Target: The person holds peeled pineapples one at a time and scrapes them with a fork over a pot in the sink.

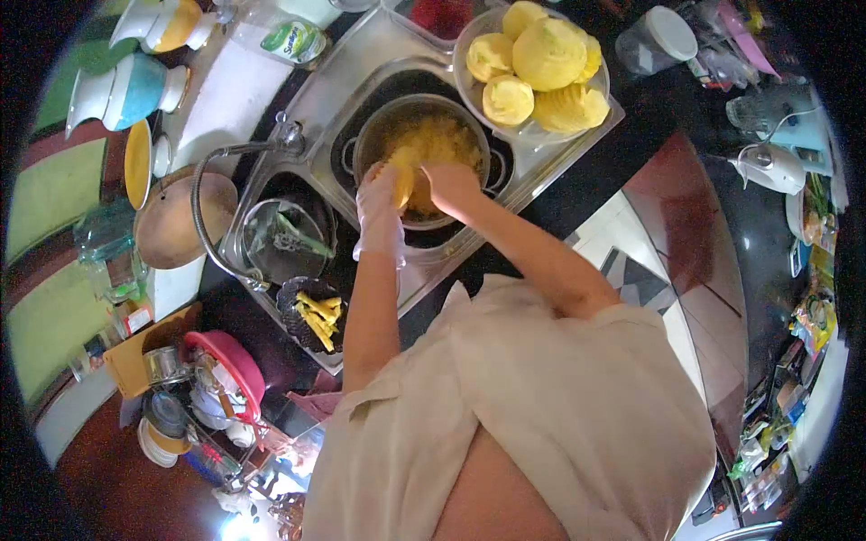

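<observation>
My left hand (381,203), in a thin whitish glove, is closed around a yellow piece of peeled pineapple (403,187) over a metal pot (363,144). Close beside it, my bare right hand (454,189) has its fingers curled in against the fruit; whatever they grip is too small or hidden to make out. Shredded yellow pulp (437,135) lies in the pot, which stands in the sink basin. Several peeled pineapples (548,56) are heaped on a plate (465,86) at the sink's upper right corner.
A curved faucet (200,198) arches over the left basin, which holds a clear container (271,243). A dark glass bowl (287,299) of yellow strips sits at the sink's lower left. A lidded jar (657,41) and a white hand mixer (767,169) stand on the right counter.
</observation>
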`<move>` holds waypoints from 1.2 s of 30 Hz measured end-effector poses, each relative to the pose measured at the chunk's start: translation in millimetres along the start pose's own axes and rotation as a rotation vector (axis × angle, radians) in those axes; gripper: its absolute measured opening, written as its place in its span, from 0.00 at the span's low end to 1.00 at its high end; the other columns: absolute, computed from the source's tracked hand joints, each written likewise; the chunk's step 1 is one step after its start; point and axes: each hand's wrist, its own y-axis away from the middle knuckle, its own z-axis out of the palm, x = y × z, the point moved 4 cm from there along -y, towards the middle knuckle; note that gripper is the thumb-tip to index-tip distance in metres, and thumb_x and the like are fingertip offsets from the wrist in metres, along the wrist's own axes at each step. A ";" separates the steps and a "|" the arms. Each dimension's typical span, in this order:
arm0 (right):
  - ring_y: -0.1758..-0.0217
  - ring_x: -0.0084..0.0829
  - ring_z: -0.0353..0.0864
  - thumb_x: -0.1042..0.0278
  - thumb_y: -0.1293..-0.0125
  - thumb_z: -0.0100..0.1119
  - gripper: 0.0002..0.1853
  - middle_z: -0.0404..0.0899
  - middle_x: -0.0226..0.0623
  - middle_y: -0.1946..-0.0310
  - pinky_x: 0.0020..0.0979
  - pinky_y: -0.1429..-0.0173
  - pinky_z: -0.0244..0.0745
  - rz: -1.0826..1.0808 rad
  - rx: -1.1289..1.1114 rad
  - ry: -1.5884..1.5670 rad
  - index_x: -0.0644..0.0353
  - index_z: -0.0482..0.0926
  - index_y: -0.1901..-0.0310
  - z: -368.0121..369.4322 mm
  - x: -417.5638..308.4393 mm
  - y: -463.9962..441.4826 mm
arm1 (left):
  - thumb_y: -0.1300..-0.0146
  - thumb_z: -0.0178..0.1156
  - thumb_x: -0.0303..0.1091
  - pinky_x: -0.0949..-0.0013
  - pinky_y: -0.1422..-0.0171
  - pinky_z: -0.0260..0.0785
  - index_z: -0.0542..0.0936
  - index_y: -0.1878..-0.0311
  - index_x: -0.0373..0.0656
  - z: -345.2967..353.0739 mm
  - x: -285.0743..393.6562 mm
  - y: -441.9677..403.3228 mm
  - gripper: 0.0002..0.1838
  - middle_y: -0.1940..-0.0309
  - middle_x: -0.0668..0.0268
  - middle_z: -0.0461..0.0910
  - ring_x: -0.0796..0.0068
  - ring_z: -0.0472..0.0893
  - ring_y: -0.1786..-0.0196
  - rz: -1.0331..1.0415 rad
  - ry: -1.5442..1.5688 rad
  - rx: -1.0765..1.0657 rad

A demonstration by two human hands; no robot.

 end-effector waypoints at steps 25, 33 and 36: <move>0.57 0.45 0.81 0.69 0.40 0.43 0.16 0.80 0.51 0.60 0.47 0.53 0.75 0.094 -0.020 -0.128 0.55 0.78 0.54 -8.5 22.4 -19.1 | 0.47 0.66 0.31 0.70 0.64 0.76 0.74 0.45 0.46 8.4 -14.6 -0.9 0.24 0.58 0.64 0.79 0.73 0.81 0.63 0.125 0.309 -0.265; 0.58 0.48 0.81 0.69 0.40 0.43 0.15 0.80 0.51 0.62 0.47 0.55 0.75 0.067 0.070 -0.170 0.58 0.78 0.55 -27.3 25.7 -24.6 | 0.45 0.65 0.43 0.72 0.71 0.72 0.76 0.46 0.51 6.6 -9.9 -9.5 0.22 0.60 0.65 0.80 0.73 0.80 0.65 0.140 0.197 -0.226; 0.60 0.49 0.81 0.72 0.42 0.44 0.18 0.81 0.48 0.63 0.45 0.55 0.75 0.090 0.108 -0.203 0.55 0.76 0.50 -16.1 9.5 -11.3 | 0.45 0.65 0.43 0.72 0.67 0.73 0.76 0.45 0.50 12.6 -4.6 -12.5 0.24 0.60 0.64 0.81 0.74 0.81 0.65 0.156 0.176 -0.186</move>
